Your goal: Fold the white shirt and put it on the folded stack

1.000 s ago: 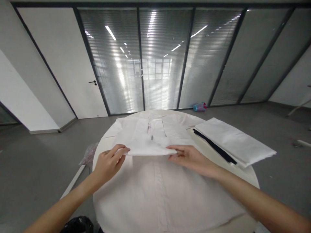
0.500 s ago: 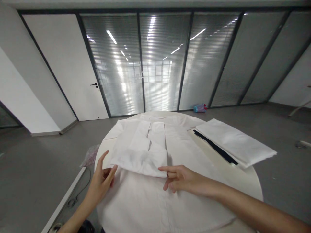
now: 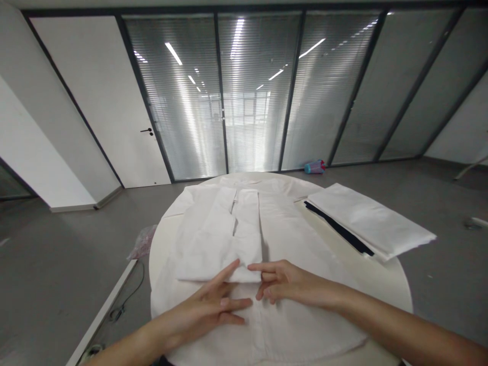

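Note:
A white shirt (image 3: 297,234) is spread over the round table, its lower part reaching toward me. On its left half lies a folded section (image 3: 206,249), with a narrow slit running down it and a straight near edge. My left hand (image 3: 213,307) is open with fingers spread, its index fingertip on the cloth near that edge. My right hand (image 3: 285,284) touches the section's near right corner with an outstretched index finger; its other fingers are bent loosely over the shirt. Neither hand grips the cloth.
At the right of the round table (image 3: 396,284) lies a folded white cloth (image 3: 373,218) over a dark piece (image 3: 339,231), jutting past the edge. A clear plastic bag (image 3: 143,243) and a cable (image 3: 131,295) are on the floor at left. A blue basket (image 3: 314,166) lies by the glass wall.
My left hand has moved right, from the folded section's left corner to the middle of its near edge. That edge is now straighter and flatter. My right hand stays in place.

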Motion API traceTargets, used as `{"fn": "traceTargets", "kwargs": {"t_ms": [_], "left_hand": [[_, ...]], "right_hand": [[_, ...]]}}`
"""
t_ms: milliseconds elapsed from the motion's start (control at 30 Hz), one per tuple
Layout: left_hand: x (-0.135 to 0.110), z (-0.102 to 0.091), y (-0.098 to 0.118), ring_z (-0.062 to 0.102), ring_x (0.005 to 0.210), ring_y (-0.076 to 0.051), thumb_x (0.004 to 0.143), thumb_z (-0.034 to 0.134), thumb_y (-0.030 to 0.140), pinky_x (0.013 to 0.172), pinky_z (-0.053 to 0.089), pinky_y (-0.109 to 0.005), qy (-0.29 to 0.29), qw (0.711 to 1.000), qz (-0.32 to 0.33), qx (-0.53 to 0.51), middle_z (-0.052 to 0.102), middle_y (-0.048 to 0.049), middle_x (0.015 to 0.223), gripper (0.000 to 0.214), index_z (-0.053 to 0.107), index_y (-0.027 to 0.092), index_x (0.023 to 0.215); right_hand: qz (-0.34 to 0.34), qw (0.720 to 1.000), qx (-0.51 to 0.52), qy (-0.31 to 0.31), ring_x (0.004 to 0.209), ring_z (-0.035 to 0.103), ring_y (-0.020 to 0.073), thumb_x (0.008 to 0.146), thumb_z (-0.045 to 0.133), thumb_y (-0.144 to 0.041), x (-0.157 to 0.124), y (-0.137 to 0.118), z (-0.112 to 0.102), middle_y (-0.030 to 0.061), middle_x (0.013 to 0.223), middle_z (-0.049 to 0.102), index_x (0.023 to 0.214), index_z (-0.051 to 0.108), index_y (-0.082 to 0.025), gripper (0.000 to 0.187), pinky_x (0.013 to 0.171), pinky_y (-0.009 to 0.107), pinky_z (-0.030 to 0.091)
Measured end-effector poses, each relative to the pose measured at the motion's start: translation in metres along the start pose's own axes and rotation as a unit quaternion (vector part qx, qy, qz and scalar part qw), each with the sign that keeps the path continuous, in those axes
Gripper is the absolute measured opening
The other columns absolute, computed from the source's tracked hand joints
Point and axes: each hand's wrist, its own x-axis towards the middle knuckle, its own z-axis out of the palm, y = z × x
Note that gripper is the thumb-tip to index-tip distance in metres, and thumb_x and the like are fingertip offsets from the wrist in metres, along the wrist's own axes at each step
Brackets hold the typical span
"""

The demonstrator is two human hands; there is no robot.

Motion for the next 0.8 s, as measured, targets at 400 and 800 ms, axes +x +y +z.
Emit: {"fn": "traceTargets", "kwargs": {"t_ms": [400,800], "left_hand": [[0.028,0.037,-0.016,0.062,0.12,-0.03,0.071,0.075,0.012,0.108,0.038,-0.049,0.07,0.987,-0.032,-0.14,0.059,0.0004,0.088,0.102,0.022,0.027,0.157],[0.035,0.042,-0.022,0.061,0.12,-0.036,0.069,0.067,0.003,0.1,0.045,-0.048,0.116,0.982,-0.036,-0.143,0.059,-0.0027,0.092,0.097,0.022,0.014,0.153]], "right_hand": [[-0.256,0.813,-0.518,-0.071,0.081,0.065,0.0149,0.089,0.056,-0.007,0.097,-0.108,-0.001,0.0078,0.103,0.073,0.116,0.071,-0.014,0.032,0.078,0.026,0.048],[-0.223,0.737,-0.583,-0.261,0.088,0.065,0.0161,0.083,0.069,-0.005,0.247,-0.09,0.069,0.001,0.097,0.071,0.097,0.07,-0.017,0.018,0.076,0.027,0.053]]}}
